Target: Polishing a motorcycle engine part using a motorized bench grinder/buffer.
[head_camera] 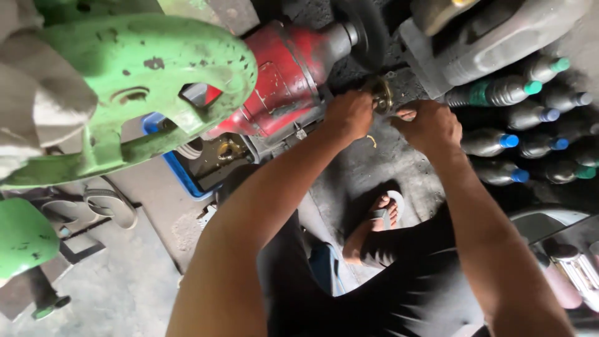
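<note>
A green casting (143, 81) fills the upper left, with a red motor (284, 75) just behind it and a dark wheel (368, 31) on the motor's shaft. Dusty bottles (518, 118) with blue and green caps lie stacked at the right, under a grey jug (499, 37). A blue tray (181, 168) sits below the motor. Both arms reach forward over the concrete floor (one sandalled foot (380, 218) shows beneath them). The left hand (349, 115) and right hand (430, 128) are both closed around a small brass ring (382, 95), held between them just below the wheel.
</note>
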